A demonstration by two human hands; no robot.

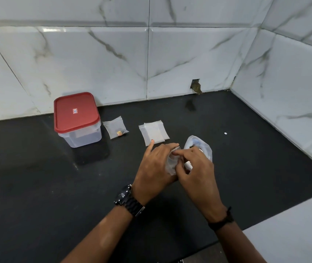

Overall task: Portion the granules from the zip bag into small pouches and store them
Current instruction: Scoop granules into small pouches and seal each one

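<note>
— Parked at the counter's [37, 177] back-left edge: red-lidded tub [77, 120], closed, likely for storing. Just right, crinkly filled pouch [115, 127]; then flat empty pouches [153, 132].

— And mid-counter?

— Left hand [154, 164] pinching small pouch [171, 165], mouth upward for filling. Right hand [197, 168] gripping glossy zip bag [201, 147], tilted close. Granules unseen.

matt black counter [37, 186], glossy marbled tiles [94, 63], clear plastic pouches [152, 132]
</note>
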